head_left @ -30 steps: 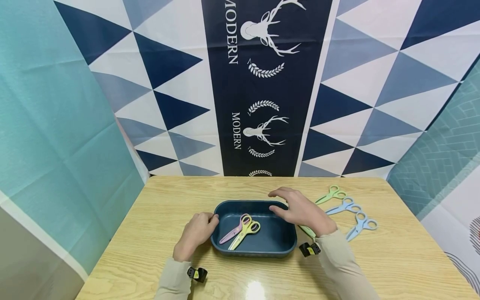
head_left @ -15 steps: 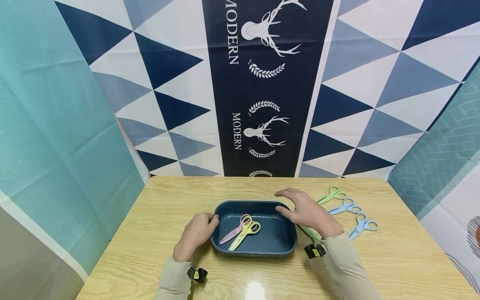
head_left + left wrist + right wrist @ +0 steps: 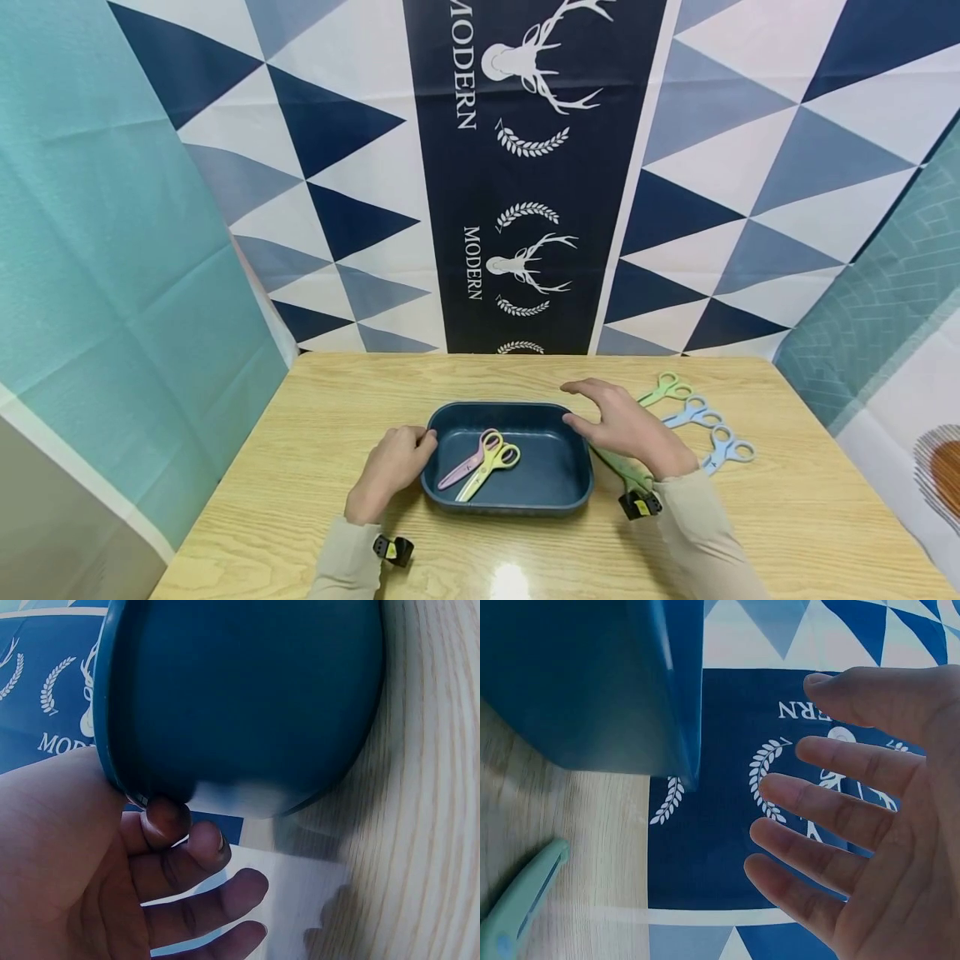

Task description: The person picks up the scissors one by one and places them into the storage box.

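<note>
In the head view a dark blue tray (image 3: 547, 468) sits mid-table. Inside its left part, a yellow pair of scissors (image 3: 489, 467) overlaps a pink pair (image 3: 459, 472). My left hand (image 3: 392, 467) pinches the tray's left end; the left wrist view shows a thumb and finger at its rim (image 3: 112, 761) and the other fingers loose. Just past the tray's right end, my right hand (image 3: 626, 425) hovers with spread fingers (image 3: 817, 799), holding nothing. Below its wrist lies a green pair of scissors (image 3: 617, 467), partly hidden by the arm.
Right of my right hand lie another green pair of scissors (image 3: 666, 388) and two blue pairs, one farther back (image 3: 693, 412) and one nearer (image 3: 723, 448), partly covered by my arm. A patterned cloth (image 3: 517, 275) hangs behind the wooden table (image 3: 360, 383).
My right hand has drifted right, away from over the tray's right end, and more of the nearest green scissors shows. The left hand, tray and scissors stay in place.
</note>
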Demonstrator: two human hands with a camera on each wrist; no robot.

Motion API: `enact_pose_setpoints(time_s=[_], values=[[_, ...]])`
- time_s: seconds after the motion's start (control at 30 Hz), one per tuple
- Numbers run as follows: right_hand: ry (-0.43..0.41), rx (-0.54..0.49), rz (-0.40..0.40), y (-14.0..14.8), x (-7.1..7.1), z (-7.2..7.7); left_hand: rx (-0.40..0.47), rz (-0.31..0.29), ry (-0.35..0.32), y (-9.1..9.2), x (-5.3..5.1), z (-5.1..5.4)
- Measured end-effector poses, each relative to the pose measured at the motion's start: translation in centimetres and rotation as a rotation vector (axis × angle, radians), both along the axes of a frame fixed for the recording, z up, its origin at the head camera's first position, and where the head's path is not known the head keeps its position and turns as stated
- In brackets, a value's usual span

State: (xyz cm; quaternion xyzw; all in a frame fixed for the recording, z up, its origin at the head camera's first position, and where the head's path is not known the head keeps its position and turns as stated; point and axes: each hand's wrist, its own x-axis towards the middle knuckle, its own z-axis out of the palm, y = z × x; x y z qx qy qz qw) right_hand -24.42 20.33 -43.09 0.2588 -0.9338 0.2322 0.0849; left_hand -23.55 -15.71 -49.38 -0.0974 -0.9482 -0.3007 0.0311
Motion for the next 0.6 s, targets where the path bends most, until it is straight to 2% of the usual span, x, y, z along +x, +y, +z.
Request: enact_pose_setpoints(time_s=[0.4,0.6], values=[[-0.029,-0.003,-0.034,1.4,0.4,-0.5,-0.001,-0.002,0.004,-0.1,0.0,-0.1],[-0.015,0.002,-0.038,2.0,0.5,-0.7,0.004,-0.005,0.002,-0.1,0.0,-0.1]])
